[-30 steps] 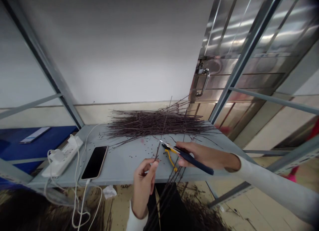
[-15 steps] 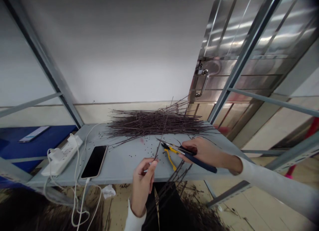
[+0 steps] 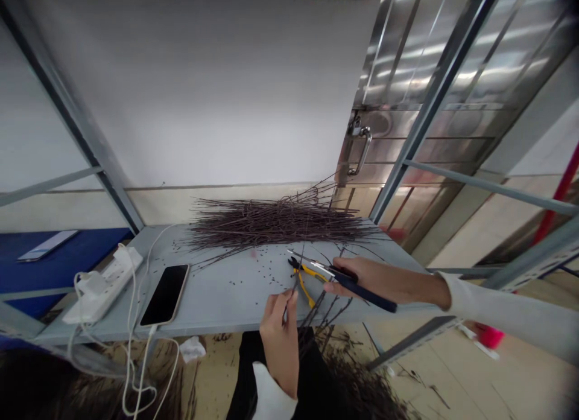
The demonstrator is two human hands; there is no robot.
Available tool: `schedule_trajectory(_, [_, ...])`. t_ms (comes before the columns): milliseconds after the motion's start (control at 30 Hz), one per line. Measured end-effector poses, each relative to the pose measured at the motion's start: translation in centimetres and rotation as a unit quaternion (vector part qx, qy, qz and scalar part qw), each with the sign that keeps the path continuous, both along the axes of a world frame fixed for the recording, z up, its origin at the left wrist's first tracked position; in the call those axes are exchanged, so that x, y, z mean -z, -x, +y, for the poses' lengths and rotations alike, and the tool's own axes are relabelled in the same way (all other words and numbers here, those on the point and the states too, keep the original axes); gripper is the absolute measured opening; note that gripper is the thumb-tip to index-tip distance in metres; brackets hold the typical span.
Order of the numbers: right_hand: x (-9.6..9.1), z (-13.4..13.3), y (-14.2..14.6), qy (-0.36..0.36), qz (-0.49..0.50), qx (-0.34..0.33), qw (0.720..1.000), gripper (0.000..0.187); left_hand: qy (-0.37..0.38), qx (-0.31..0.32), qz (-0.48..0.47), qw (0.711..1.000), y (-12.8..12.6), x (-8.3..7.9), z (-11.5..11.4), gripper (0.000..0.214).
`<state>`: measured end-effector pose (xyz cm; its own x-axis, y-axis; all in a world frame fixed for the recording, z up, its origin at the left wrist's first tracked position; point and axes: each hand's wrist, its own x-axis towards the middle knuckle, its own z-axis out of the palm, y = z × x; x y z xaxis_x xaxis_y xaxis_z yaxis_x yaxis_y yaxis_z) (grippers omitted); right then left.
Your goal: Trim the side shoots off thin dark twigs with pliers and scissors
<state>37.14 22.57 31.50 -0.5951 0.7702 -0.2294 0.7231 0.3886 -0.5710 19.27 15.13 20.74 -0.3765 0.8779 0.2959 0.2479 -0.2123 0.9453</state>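
My left hand [image 3: 281, 329] is closed near the front edge of the shelf, pinching a thin dark twig [image 3: 300, 264] that points up and away. My right hand [image 3: 366, 278] is wrapped around a hand tool [image 3: 323, 270] with long, pointed metal jaws and dark blue handles; its exact kind is unclear. The tool's tip lies close to the twig, and I cannot tell whether they touch. Yellow-handled cutting pliers [image 3: 309, 294] with a black head lie just beneath. Several branching twigs [image 3: 328, 319] lean over the shelf edge between my hands.
A broad pile of dark twigs [image 3: 271, 224] covers the back of the grey shelf [image 3: 226, 311]. At left are a phone [image 3: 165, 294] on a cable and a white power strip [image 3: 106, 287]. Small dark bits dot the surface. More twigs [image 3: 362, 381] lie on the floor.
My left hand has moved right and turned inward, still pinching the twig, which has shifted right. My right hand keeps its grip on the blue-handled tool. The view has shifted slightly.
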Motion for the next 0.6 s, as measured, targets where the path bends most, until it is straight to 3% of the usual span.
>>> schedule_trajectory(167, [-0.3, 0.0, 0.4, -0.052, -0.053, 0.033, 0.997, 0.04, -0.003, 0.009, 0.004, 1.0, -0.7, 1.1, 0.1, 0.022])
schedule_trajectory(267, [-1.2, 0.1, 0.7, -0.148, -0.161, 0.077, 0.973, 0.035, -0.001, 0.005, 0.021, 1.0, -0.9, 1.6, 0.1, 0.02])
schedule_trajectory(333, [-1.6, 0.2, 0.7, -0.176, -0.206, 0.085, 0.959, 0.032, -0.001, 0.005, 0.03, 1.0, -1.0, 1.7, 0.2, 0.019])
schedule_trajectory(600, [-1.2, -0.2, -0.2, -0.179, -0.169, 0.069, 0.967, 0.035, 0.011, 0.018, 0.038, 0.999, -0.8, 1.1, -0.1, 0.02])
